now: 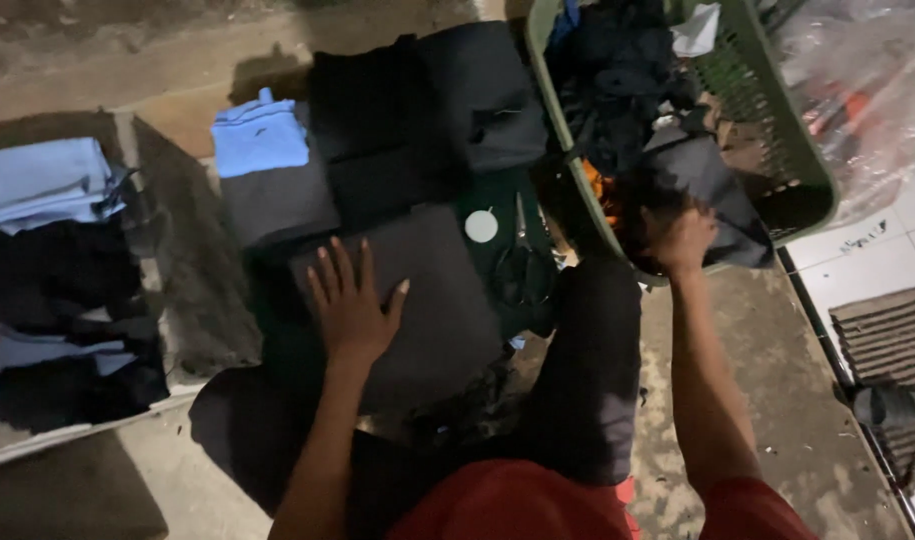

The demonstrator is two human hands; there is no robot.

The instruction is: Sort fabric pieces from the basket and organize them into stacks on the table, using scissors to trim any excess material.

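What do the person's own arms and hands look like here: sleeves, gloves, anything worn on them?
Both forearms are bare. The left hand and right hand wear no gloves, and no watch or rings are visible. Red short sleeves show at the bottom edge of the frame.

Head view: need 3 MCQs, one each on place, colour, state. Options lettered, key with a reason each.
1. Where is the right hand?
A. Flat on the floor
B. Reaching into the green basket
C. On the scissors

2. What colour is the folded cloth lying at the far end of the dark piles?
A. Light blue
B. Red
C. Yellow

3. How is the left hand posed?
A. Closed in a fist
B. Pinching a thread
C. Open, fingers spread, flat on the dark folded piece

Key:
1 B, the hand is over the rim, among the dark clothes in the basket.
2 A, it is pale blue against the black and grey pieces.
3 C, the palm lies down on the fabric with all fingers apart.
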